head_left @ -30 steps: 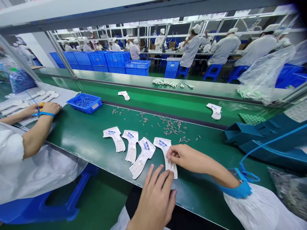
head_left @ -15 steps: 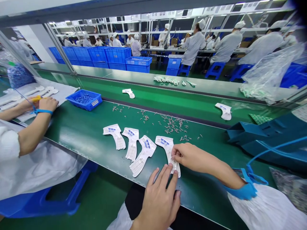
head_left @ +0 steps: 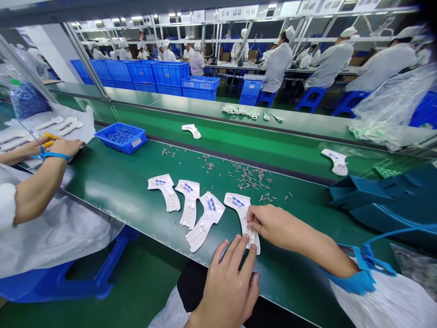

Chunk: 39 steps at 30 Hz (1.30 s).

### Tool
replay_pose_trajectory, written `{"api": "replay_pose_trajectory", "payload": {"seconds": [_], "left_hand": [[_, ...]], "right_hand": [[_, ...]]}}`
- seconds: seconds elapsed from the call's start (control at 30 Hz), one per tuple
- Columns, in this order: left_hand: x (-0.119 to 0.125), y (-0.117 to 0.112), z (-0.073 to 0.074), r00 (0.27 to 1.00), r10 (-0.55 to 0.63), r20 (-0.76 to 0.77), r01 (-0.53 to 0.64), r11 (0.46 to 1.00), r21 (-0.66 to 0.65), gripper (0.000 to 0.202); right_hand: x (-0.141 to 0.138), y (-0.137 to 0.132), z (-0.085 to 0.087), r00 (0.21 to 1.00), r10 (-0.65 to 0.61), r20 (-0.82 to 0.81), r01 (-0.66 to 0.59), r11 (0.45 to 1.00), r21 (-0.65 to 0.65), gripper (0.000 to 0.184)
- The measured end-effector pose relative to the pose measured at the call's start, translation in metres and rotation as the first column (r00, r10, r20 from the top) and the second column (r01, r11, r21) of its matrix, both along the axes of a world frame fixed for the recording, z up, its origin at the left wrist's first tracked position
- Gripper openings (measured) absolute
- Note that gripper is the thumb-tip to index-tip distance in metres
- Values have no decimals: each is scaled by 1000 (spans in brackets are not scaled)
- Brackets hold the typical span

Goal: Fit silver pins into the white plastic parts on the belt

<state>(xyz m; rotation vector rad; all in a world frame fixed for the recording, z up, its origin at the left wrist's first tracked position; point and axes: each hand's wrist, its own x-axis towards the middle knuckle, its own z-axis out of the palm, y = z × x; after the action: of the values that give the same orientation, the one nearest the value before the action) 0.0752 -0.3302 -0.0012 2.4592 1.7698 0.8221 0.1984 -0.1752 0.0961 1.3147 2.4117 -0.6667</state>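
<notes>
A white pistol-shaped plastic shell half with blue parts in its upper end lies before me. My left hand rests its stretched fingertips at the lower end of the shell's handle. Over the handle, my right hand pinches with thumb and forefinger; whatever is between them is too small to make out. Three similar shell halves lie to the left: the nearest shell, the middle one and the far-left one. Small metal pieces, perhaps screws, are scattered behind them.
A blue tray of small blue parts stands at the back left. Two shells, one left and one right, lie on the green belt. A co-worker's arm is at far left; a teal bin stands right.
The two shells on the belt have shifted right. The co-worker's hands at the left have moved slightly. My own hands keep nearly the same place on the shell.
</notes>
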Motion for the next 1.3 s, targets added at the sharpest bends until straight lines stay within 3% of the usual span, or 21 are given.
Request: {"api": "replay_pose_trajectory", "payload": {"seconds": [0.2,0.3,0.37,0.43,0.53,0.63,0.77,0.9,1.0,1.1,1.17,1.3], "left_hand": [[0,2,3,1000,7,-19,-6,1000,25,48],[-1,4,5,998,4,-61,1,997,78,46],[-2,5,5,996,-3,-90,14,992,122,45],[-4,7,4,995,-5,-103,21,987,157,45],[-5,8,2,993,-12,-118,31,987,160,47],[-5,7,-1,992,-3,-128,23,988,155,48],[-6,8,-4,989,3,-146,21,986,168,48],[-7,8,-4,984,2,-180,30,985,170,49],[-6,8,-2,987,-4,-159,28,988,150,49],[-5,7,2,994,-7,-108,21,991,133,47],[-4,7,3,998,-7,-62,16,991,135,46],[-2,4,3,989,0,149,-14,996,93,48]], "right_hand": [[-10,-5,5,993,-72,97,68,996,50,15],[-2,1,6,998,-62,-24,62,998,6,11],[19,11,3,985,-68,-157,73,997,25,15],[52,25,-3,962,-129,-242,167,975,144,26],[104,46,-18,951,-249,-184,298,898,324,39],[129,60,-36,952,-253,-174,300,884,358,39],[119,72,-56,930,-263,-258,343,872,350,32],[111,75,-60,910,-302,-285,395,840,371,26],[110,60,-51,876,-297,-379,413,869,272,26],[95,29,-35,763,-324,-560,368,929,-35,30],[76,6,-24,736,-364,-571,317,930,-186,29],[40,-30,-11,702,-394,-594,237,915,-327,29]]}}
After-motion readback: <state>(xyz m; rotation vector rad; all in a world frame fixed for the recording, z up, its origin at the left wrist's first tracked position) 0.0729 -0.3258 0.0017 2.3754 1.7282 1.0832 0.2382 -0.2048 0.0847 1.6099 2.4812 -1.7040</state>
